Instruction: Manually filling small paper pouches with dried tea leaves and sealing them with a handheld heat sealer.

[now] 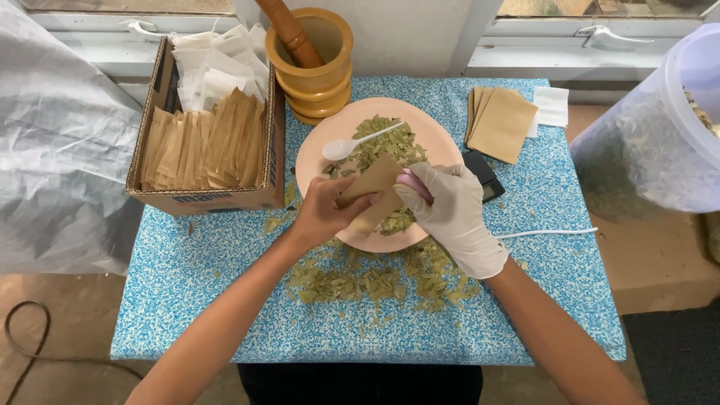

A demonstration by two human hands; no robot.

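Head view: both hands' fingers pinch a brown sachet (373, 189) over the leaf plate (315, 161), cardboard box (161, 97) and mortar (315, 79) behind.

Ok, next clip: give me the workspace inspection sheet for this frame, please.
Surface: small table with a blue-and-white speckled cover, dried leaf bits scattered at the front.
Job's things: brown paper sachet held over a peach plate of dried leaves; white plastic spoon lying on the leaves.
Clutter: cardboard box of brown and white sachets, wooden mortar with pestle, stack of brown sachets, small black scale.
Hands: bare left hand grips the sachet; gloved right hand at its mouth, fingers curled round something pink.
Cables: white cable on the table; dark cable on the floor.
Surroundings: window sills, plastic sheeting, large clear tub.
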